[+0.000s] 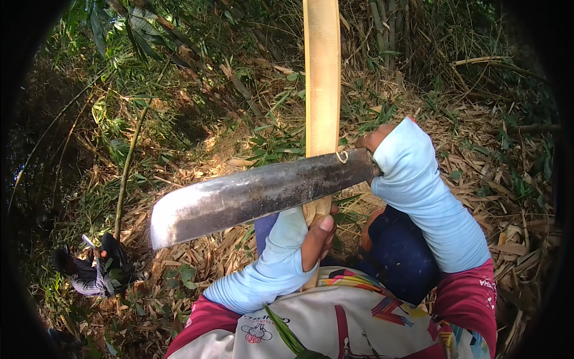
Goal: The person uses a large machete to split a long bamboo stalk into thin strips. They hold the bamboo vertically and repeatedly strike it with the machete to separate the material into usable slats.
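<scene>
A long, pale split bamboo strip (323,78) stands out ahead of me, its far end cut off by the top of the view. My left hand (317,239) is closed round its near end, thumb on top, close to my lap. Across the strip lies the broad steel blade of a machete (257,194), its squared tip pointing left. My right hand (373,139) is closed at the blade's right end; the handle is hidden behind the hand and its light blue sleeve. A thin curled shaving (342,157) clings at the blade's upper edge, by the strip.
Dry fallen leaves (209,266) cover the ground around me. A slender bamboo stem (127,167) leans at the left, and another person (95,272) sits low beyond it. Bamboo culms (382,27) rise at the back. A green leaf (286,332) lies against my shirt.
</scene>
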Action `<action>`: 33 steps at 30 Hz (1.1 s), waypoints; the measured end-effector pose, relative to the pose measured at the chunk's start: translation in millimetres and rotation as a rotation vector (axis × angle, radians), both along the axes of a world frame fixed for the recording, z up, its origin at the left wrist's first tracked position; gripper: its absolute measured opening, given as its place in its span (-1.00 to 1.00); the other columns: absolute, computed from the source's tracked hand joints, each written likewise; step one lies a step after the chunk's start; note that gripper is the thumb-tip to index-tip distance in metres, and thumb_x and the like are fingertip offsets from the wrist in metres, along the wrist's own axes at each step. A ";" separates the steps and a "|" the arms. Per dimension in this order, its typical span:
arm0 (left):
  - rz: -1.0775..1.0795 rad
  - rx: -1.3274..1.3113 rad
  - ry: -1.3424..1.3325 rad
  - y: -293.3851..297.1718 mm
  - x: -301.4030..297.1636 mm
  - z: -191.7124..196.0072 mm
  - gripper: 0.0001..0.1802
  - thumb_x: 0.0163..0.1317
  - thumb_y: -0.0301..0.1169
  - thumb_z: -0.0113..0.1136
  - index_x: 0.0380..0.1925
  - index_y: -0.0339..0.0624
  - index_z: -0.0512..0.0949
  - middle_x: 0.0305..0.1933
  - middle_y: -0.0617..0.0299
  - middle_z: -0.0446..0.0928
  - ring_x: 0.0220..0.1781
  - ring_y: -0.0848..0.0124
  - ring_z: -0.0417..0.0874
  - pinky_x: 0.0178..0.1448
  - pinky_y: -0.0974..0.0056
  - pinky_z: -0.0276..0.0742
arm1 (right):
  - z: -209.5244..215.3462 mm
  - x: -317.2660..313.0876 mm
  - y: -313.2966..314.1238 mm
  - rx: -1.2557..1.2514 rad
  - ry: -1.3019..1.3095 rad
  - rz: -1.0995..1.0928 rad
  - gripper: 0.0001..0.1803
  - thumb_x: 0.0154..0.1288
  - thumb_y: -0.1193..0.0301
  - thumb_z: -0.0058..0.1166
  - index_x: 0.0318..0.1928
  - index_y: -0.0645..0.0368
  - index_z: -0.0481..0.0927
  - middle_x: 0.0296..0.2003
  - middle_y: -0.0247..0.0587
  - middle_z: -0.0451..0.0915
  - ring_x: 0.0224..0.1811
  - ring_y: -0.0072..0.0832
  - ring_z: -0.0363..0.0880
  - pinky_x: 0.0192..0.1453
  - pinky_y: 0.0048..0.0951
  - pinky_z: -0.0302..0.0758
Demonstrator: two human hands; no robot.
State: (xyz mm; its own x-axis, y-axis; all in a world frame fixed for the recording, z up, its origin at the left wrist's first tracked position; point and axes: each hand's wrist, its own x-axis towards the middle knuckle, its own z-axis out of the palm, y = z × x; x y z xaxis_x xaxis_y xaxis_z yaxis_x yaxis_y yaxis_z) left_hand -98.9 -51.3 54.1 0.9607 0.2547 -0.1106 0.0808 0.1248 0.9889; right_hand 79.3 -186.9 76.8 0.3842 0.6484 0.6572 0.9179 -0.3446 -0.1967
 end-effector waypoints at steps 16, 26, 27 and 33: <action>-0.050 -0.037 -0.044 0.9 3.0 3.4 -0.62 0.40 -0.24 0.17 0.02 -0.22 0.31 -0.50 0.30 0.32 -0.55 0.55 0.32 -0.52 0.43 0.31 | 12.1 9.2 -3.4 0.042 -0.041 -0.041 -0.80 -0.16 0.40 0.28 -0.42 -0.01 0.58 -0.57 -0.25 0.53 -0.47 -0.23 0.61 -0.35 -0.22 0.48; -0.127 -0.064 -0.004 -2.1 1.7 4.5 -0.73 0.47 -0.39 0.02 0.09 -0.22 0.35 -0.40 0.37 0.35 -0.47 0.59 0.31 -0.43 0.44 0.26 | 16.7 15.3 -13.3 -0.165 -0.018 -0.114 -0.65 -0.12 0.51 0.26 -0.20 0.07 0.64 -0.41 -0.08 0.61 -0.36 -0.11 0.64 -0.35 -0.24 0.53; -0.131 -0.070 -0.004 -2.3 1.3 2.9 -0.73 0.47 -0.39 0.02 0.09 -0.22 0.35 -0.40 0.37 0.35 -0.47 0.59 0.31 -0.43 0.44 0.26 | 19.2 12.8 -14.9 0.046 0.059 -0.043 -0.68 -0.06 0.52 0.23 -0.19 0.09 0.64 -0.42 -0.08 0.61 -0.40 -0.15 0.61 -0.35 -0.27 0.52; -0.117 -0.066 0.046 -4.7 0.9 2.2 -0.71 0.47 -0.38 0.03 0.10 -0.25 0.34 -0.39 0.37 0.36 -0.47 0.59 0.32 -0.44 0.46 0.27 | 15.9 27.8 -14.4 0.166 0.230 -0.190 -0.70 0.01 0.58 0.33 -0.19 0.14 0.64 -0.41 -0.14 0.58 -0.43 -0.34 0.59 -0.33 -0.42 0.51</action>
